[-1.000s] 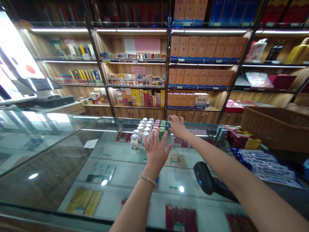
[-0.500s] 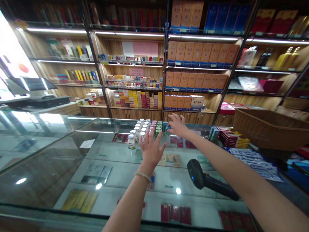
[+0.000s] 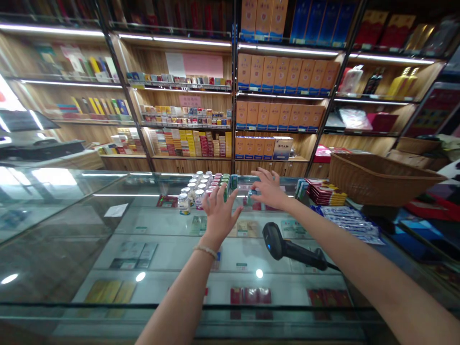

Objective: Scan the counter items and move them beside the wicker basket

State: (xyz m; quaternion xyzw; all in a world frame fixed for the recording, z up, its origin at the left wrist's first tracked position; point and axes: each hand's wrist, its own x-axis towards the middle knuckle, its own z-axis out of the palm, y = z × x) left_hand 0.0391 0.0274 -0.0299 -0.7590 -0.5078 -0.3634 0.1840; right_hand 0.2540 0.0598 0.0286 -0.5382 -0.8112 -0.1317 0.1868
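Observation:
Rows of small jars with white lids (image 3: pixel 184 205) stand on the glass counter, beside rows of small containers with pink (image 3: pixel 217 177) and green (image 3: pixel 225 179) tops. My left hand (image 3: pixel 220 211) is open with fingers spread, just in front of these rows, its fingertips overlapping them; contact cannot be told. My right hand (image 3: pixel 270 190) has its thumb and fingers around a small teal container (image 3: pixel 251 195), partly hidden by the fingers. Another teal container (image 3: pixel 234 181) stands at the end of the rows. A black barcode scanner (image 3: pixel 287 247) lies nearer, below my right forearm.
On the right are a wicker basket (image 3: pixel 381 179), stacked red and yellow packs (image 3: pixel 323 192) and blue-white sachets (image 3: pixel 348 223). A paper slip (image 3: pixel 115 210) lies left on the glass counter (image 3: pixel 143 299). Shelves of boxes (image 3: pixel 276 115) line the back wall.
My right hand has drawn the teal container rightward, away from the rows, opening a gap. My left hand stays spread near the rows. The whole view has shifted slightly.

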